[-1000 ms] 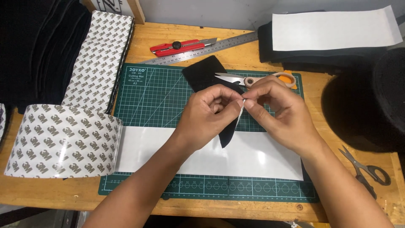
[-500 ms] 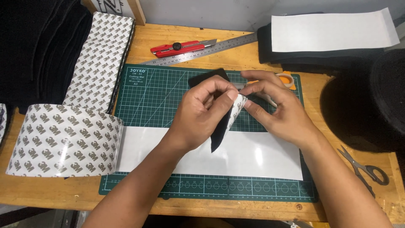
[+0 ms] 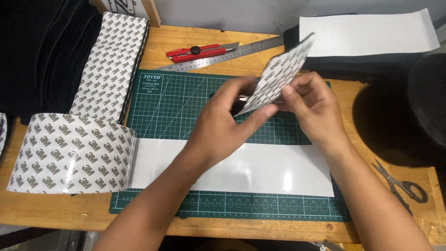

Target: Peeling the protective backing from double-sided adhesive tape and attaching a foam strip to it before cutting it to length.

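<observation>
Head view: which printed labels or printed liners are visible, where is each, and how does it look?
Liner piece: held by both hands, white, grey repeating marks.
Wide roll: left table edge, same pattern.
Liner strip: upper left, same pattern.
Cutting mat: centre, green, white grid, corner label.

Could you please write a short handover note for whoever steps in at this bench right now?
Left hand and right hand together pinch a patterned backing strip, raised over the green cutting mat.
A white sheet lies across the mat, running off a wide patterned roll at the left.
Red utility knife and steel ruler lie behind the mat; scissors at the right.
Whether the strip is fully peeled cannot be told.
</observation>
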